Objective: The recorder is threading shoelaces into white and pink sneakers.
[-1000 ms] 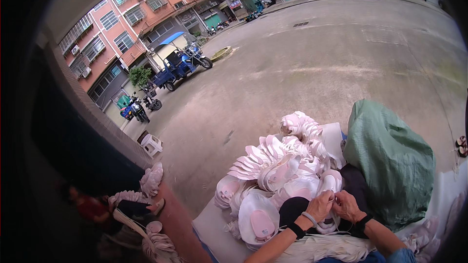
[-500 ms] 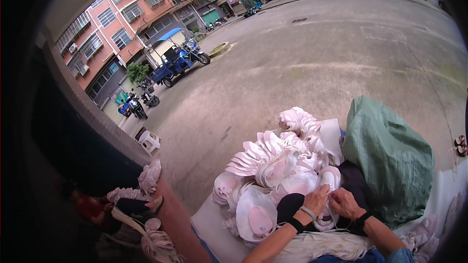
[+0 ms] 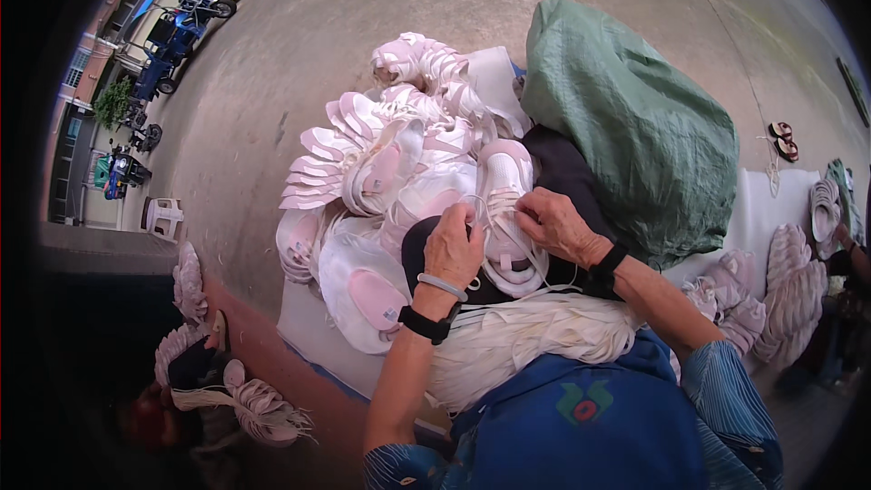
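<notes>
A white and pale pink sneaker upper [image 3: 504, 180] lies across my lap, its toe pointing away from me. White shoelace [image 3: 501, 209] is threaded through part of its front, with loose ends trailing near the heel. At its left side, my left hand [image 3: 455, 249] pinches a lace, fingers closed. My right hand [image 3: 561, 222] is closed at the right eyelet edge, fingertips on the lace; exactly what they grip is partly hidden. Below the upper, a thick bundle of cream laces [image 3: 535, 336] rests over my blue apron [image 3: 590, 417].
Stacked sneaker uppers [image 3: 363, 145] form a pile just beyond my hands. To the right bulges a green woven sack [image 3: 635, 118]. More uppers [image 3: 789, 290] lie far right, beside another person's hand. At lower left, a person sits among uppers [image 3: 263, 404]. Sandals [image 3: 783, 141] rest on the ground.
My view has tipped down, so the upper, laces and apron show more fully. Both hands remain at the upper and have moved a little farther apart.
</notes>
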`<control>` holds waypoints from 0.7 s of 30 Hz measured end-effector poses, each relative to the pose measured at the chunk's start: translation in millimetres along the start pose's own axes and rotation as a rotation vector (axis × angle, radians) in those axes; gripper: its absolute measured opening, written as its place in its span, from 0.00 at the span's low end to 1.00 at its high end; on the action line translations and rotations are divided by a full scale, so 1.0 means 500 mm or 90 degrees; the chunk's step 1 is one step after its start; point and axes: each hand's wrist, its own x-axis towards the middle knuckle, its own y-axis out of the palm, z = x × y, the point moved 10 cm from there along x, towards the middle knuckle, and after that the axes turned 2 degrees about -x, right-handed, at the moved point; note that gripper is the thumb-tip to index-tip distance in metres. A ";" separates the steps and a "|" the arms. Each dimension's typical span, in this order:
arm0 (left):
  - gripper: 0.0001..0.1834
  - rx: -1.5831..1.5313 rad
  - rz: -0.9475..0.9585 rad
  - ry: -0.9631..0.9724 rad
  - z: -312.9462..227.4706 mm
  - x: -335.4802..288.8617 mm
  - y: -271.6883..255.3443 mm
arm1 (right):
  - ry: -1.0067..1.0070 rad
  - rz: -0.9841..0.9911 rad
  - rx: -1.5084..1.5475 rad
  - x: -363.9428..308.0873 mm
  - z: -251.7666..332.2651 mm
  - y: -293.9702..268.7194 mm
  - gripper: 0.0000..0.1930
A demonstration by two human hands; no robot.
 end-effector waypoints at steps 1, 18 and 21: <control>0.11 -0.022 0.022 -0.017 0.007 -0.002 0.005 | 0.000 -0.005 0.006 0.001 -0.003 -0.004 0.07; 0.11 -0.098 0.182 -0.078 0.051 -0.022 0.048 | 0.017 0.051 -0.060 -0.008 -0.007 0.024 0.08; 0.09 -0.075 0.193 -0.065 0.045 -0.019 0.042 | 0.021 0.044 -0.084 -0.006 -0.007 0.022 0.07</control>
